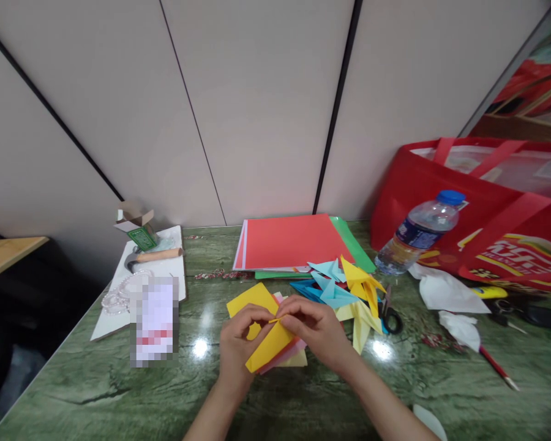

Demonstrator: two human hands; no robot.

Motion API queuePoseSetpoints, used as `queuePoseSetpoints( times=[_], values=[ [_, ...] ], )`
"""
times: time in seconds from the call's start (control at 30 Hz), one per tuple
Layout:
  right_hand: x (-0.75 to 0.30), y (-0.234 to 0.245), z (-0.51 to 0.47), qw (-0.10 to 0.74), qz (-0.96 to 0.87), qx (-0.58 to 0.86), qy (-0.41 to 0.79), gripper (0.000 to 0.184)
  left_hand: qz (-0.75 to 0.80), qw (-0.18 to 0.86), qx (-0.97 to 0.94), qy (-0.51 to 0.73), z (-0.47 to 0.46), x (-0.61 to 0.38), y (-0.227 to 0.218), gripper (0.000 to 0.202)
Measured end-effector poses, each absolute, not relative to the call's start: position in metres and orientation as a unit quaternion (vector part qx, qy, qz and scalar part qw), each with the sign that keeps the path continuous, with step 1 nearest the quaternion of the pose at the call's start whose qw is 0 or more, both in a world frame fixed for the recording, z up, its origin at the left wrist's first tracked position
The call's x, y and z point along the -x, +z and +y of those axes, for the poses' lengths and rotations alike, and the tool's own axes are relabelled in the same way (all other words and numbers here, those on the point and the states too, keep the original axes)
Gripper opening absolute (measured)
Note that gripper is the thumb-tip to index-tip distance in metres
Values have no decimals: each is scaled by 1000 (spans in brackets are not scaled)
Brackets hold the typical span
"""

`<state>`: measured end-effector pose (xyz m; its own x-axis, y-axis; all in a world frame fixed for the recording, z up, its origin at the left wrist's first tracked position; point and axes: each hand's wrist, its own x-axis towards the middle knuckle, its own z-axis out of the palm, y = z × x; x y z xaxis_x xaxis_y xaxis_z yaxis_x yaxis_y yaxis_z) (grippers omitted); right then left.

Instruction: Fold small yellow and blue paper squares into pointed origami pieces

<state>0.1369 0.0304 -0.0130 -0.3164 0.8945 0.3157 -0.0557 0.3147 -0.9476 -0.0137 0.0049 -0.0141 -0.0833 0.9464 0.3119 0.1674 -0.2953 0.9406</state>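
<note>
Between my hands is a small folded piece of yellow paper (pixel 275 319), pinched at its edge by both sets of fingertips. My left hand (pixel 239 337) is closed on its left end, thumb and forefinger pressed together. From the other side my right hand (pixel 319 327) grips the same paper. Just beneath the hands lies a loose pile of paper sheets, a yellow sheet (pixel 269 348) on top with pink and cream ones (pixel 296 360) showing below. Right of my hands are folded paper cranes in blue (pixel 333 293), yellow (pixel 360 285) and pale yellow (pixel 362 323).
A stack of coloured paper (pixel 287 242) lies against the wall. Black-handled scissors (pixel 392 320) rest beside the cranes. Farther right stand a water bottle (pixel 417 236) and a red bag (pixel 500 208). At left, a white board (pixel 119 306) bears a small green box (pixel 140 233) and a wooden-handled tool (pixel 158 255).
</note>
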Motion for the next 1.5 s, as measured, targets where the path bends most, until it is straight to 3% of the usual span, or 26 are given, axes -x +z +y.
queuePoseSetpoints(
  times=[0.13, 0.33, 0.43, 0.53, 0.67, 0.77, 0.87, 0.97, 1.1, 1.23, 1.33, 1.5],
  values=[
    [-138, -15, 32, 489, -648, 335, 480, 14, 465, 345, -620, 530, 4, 13, -6, 11],
    [-142, -20, 36, 515, -635, 373, 439, 14, 476, 401, -652, 433, 0, 11, 7, 47],
    [-142, -20, 36, 522, -642, 365, 428, 12, 474, 401, -649, 439, 1, 13, 7, 37],
    [-141, -19, 35, 513, -659, 340, 432, 9, 480, 325, -665, 471, 4, 15, 6, 10],
    [-141, -19, 36, 517, -659, 361, 411, 9, 438, 157, -731, 500, 7, 17, 2, 15],
    [-142, -22, 38, 516, -613, 441, 405, 19, 411, 18, -759, 505, 8, 19, -3, 24],
    [-140, -24, 38, 466, -523, 457, 549, 34, 394, -48, -792, 464, 8, 22, -10, 29],
    [-136, -25, 36, 419, -458, 398, 676, 37, 373, -59, -833, 404, 7, 21, -14, 27],
    [-136, -23, 37, 466, -442, 383, 664, 38, 417, 31, -802, 426, 6, 16, -15, 42],
    [-138, -21, 39, 525, -421, 410, 616, 31, 528, 310, -611, 502, 8, 11, -13, 63],
    [-138, -21, 39, 525, -443, 417, 595, 27, 531, 519, -474, 474, 9, 8, -11, 44],
    [-138, -25, 38, 492, -501, 406, 585, 19, 524, 584, -439, 438, 9, 4, -6, 22]
  ],
)
